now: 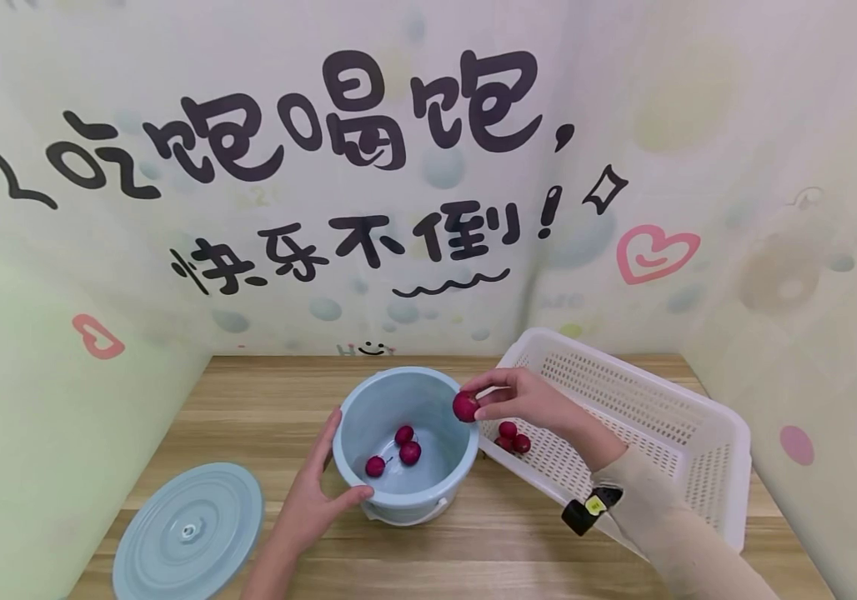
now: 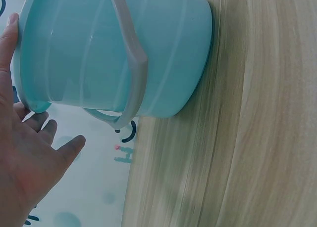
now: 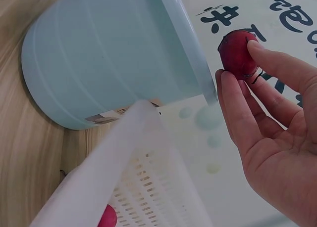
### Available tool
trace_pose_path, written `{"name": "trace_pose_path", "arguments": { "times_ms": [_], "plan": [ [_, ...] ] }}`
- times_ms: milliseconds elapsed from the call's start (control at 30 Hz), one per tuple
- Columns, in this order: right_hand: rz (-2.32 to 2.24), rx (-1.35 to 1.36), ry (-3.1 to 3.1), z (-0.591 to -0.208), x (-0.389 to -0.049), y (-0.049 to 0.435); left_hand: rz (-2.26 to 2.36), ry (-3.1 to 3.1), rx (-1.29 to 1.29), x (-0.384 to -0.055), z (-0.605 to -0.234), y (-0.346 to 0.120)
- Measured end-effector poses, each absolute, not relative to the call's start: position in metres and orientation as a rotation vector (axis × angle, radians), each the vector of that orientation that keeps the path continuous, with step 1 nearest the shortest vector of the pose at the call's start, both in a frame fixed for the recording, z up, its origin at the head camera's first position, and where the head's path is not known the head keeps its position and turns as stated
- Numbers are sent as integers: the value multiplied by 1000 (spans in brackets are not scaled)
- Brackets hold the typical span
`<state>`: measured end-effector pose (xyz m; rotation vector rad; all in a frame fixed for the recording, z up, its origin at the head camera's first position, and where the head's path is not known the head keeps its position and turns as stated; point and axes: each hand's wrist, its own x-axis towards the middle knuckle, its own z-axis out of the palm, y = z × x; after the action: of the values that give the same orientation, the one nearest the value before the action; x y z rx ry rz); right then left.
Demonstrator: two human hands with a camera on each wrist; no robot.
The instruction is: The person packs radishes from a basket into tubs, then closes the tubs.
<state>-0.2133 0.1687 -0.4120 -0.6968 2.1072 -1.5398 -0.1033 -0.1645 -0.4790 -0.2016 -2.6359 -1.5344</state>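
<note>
A light blue bucket (image 1: 406,492) stands upright on the table with several dark red radishes (image 1: 409,452) on its bottom. My left hand (image 1: 313,492) rests on the bucket's left side, fingers spread and fairly straight, with the thumb on the near rim. In the left wrist view, that hand (image 2: 29,148) touches the rim beside the hanging handle (image 2: 136,64). My right hand (image 1: 522,398) pinches one radish (image 1: 465,406) between thumb and fingertips at the bucket's right rim. The right wrist view has this radish (image 3: 238,54) just beyond the rim, a thin dark strand hanging from it.
A white perforated basket (image 1: 729,467) sits to the right, close against the bucket, with several radishes (image 1: 507,430) in its left corner. At the left lies a round blue lid (image 1: 196,521) on the wooden table (image 1: 488,550). Printed walls enclose the back and sides.
</note>
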Motion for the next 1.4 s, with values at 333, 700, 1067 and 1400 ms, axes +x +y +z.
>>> {"name": "trace_pose_path", "arguments": {
  "times_ms": [333, 700, 1067, 1400],
  "plan": [
    [-1543, -709, 2098, -411, -211, 166, -1558, -2620, -214, -103, -481, -165],
    [-1564, -757, 2021, -414, -214, 165, -1562, -2628, -197, -104, -481, -165],
    [-1575, -702, 2024, -414, -213, 171, -1561, -2621, -207, -104, -480, -165],
    [-1596, -694, 2054, -415, -214, 181, -1556, -2619, -210, -103, -480, -164]
  ]
}}
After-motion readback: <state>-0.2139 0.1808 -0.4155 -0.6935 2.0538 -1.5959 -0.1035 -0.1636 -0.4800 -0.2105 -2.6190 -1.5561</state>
